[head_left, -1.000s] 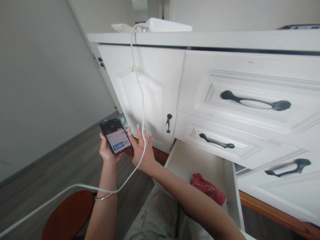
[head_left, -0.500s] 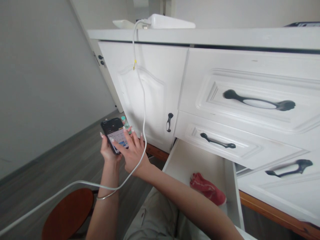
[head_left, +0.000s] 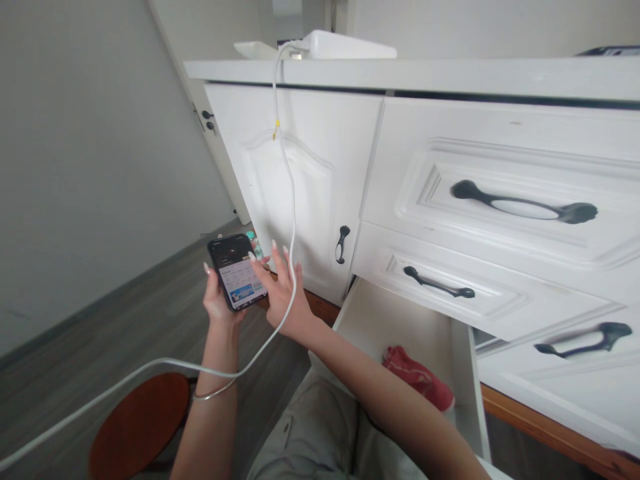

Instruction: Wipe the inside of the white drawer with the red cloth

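A black smartphone (head_left: 240, 283) with a lit screen rests in my left hand (head_left: 220, 303), the thumb along its left edge. Part of that hand is hidden behind the phone. My right hand (head_left: 287, 297) hovers at the phone's right side, fingers apart and holding nothing; its index fingertip is over or at the screen's right edge, and contact is unclear. A white cable (head_left: 293, 220) hangs from the counter and passes in front of my right hand and left forearm.
White cabinets (head_left: 295, 180) with dark handles stand ahead. Below, an open drawer (head_left: 360, 313) holds a red cloth item (head_left: 417, 377). A white device (head_left: 350, 47) sits on the countertop (head_left: 450, 75). A brown round stool (head_left: 140, 423) is at lower left, and a green-capped bottle (head_left: 254, 243) is behind the phone.
My right hand has drawn back to the right, its thumb leaving the middle of the screen and uncovering more of it. The phone stays in my left hand. The view has shifted slightly.
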A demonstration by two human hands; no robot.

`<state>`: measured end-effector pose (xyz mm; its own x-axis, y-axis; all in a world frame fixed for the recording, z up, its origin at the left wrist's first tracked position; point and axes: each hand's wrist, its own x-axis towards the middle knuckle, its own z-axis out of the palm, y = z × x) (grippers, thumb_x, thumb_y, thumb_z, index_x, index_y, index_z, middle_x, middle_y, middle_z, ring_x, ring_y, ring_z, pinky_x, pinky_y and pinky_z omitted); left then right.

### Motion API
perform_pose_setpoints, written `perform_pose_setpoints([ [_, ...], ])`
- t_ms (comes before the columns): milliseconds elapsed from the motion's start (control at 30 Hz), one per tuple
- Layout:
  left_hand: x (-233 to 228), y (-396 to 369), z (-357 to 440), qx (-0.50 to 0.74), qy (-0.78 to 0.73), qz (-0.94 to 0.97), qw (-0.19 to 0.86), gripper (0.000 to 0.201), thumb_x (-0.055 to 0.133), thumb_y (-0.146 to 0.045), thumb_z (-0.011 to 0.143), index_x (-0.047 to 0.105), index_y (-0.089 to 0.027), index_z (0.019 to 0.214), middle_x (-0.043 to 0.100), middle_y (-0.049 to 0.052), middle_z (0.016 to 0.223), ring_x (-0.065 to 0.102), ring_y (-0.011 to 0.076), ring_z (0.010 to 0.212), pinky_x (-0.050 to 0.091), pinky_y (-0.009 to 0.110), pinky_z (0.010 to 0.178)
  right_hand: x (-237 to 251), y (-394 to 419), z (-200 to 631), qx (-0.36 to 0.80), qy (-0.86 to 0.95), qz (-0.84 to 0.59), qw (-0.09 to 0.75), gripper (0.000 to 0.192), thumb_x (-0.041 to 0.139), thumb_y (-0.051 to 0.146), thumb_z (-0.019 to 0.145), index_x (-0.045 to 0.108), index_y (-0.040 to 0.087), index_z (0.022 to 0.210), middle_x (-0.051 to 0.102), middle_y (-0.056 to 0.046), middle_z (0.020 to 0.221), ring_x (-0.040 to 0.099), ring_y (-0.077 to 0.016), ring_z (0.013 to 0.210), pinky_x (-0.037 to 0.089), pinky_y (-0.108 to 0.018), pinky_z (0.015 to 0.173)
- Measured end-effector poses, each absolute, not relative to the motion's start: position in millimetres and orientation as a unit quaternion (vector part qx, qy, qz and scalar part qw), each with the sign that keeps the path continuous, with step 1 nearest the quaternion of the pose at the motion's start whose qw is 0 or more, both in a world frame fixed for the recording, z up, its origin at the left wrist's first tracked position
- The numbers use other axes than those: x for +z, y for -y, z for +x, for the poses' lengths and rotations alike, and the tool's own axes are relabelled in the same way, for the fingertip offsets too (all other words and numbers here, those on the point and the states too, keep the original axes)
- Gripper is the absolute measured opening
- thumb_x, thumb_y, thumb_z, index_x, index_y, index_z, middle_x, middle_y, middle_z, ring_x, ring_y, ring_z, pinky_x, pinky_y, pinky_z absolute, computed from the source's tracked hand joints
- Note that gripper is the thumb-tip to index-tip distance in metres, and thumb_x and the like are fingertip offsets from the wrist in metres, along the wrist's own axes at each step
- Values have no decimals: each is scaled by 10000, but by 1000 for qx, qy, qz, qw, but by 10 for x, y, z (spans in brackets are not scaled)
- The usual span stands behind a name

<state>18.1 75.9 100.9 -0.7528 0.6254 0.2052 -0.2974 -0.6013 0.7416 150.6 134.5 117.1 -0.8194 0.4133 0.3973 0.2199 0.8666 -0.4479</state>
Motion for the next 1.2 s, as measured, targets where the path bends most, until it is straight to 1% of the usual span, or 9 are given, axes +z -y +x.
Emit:
perform_pose_setpoints([
  [133,1029,-749,195,866,-358,233,259,679,524,-696,891,668,-178,1306,683,153,1326,572,368,1326,483,542,1120,1195,-1388,1487,200,934,-170,241,929,529,76,844,93,300,1634,-150,-85,1706,-48,-385,1567,167,-671,1219],
  [300,984,-742,160,870,-363,221,248,611,540,-665,897,693,-200,1264,696,132,1312,601,343,1296,507,515,1100,1216,-1282,1503,163,948,-119,245,814,551,136,883,243,352,1605,-56,-53,1721,31,-355,1573,217,-622,1228],
  [400,971,-729,146,866,-366,211,267,616,524,-674,897,702,-197,1245,718,123,1274,618,332,1274,524,487,1085,1182,-1208,1486,132,957,-94,242,816,577,150,879,263,390,1593,26,-33,1724,-1,-345,1574,219,-615,1228],
  [533,973,-721,140,867,-369,179,282,623,479,-673,922,705,-185,1237,740,112,1231,623,324,1265,520,475,1094,1159,-1163,1481,114,956,-105,247,684,533,200,927,354,376,1563,31,-71,1722,18,-368,1569,227,-609,1221],
  [767,1073,-785,246,858,-415,224,203,650,420,-742,903,689,-270,1260,725,18,1283,564,302,1332,432,497,1174,1263,-1152,1597,42,943,-158,289,603,417,181,977,400,402,1537,162,-26,1705,168,-267,1556,253,-410,1242],
  [900,1167,-816,342,851,-405,285,177,621,401,-714,927,646,-296,1316,695,-22,1336,547,275,1351,376,468,1213,1298,-1190,1608,58,945,-190,259,661,463,212,948,324,333,1583,145,-35,1712,243,-273,1529,328,-406,1210],
  [1000,1159,-808,357,849,-402,295,175,531,437,-606,923,671,-281,1273,701,-31,1321,524,265,1371,338,450,1237,1308,-1222,1597,55,944,-212,248,745,516,264,907,269,260,1611,200,-32,1701,244,-257,1531,303,-371,1220],
  [1100,1076,-783,303,846,-427,249,199,463,539,-478,812,713,-252,1177,740,-10,1235,547,307,1337,358,500,1224,1298,-1266,1576,58,937,-216,269,783,529,279,884,261,162,1610,279,-76,1674,275,-227,1515,250,-306,1230],
  [1200,984,-776,233,850,-437,201,215,524,586,-388,711,685,-259,1209,747,-12,1201,575,352,1287,421,587,1165,1262,-1333,1552,89,927,-213,296,794,534,259,889,222,109,1604,295,-124,1654,329,-210,1476,265,-311,1224],
])
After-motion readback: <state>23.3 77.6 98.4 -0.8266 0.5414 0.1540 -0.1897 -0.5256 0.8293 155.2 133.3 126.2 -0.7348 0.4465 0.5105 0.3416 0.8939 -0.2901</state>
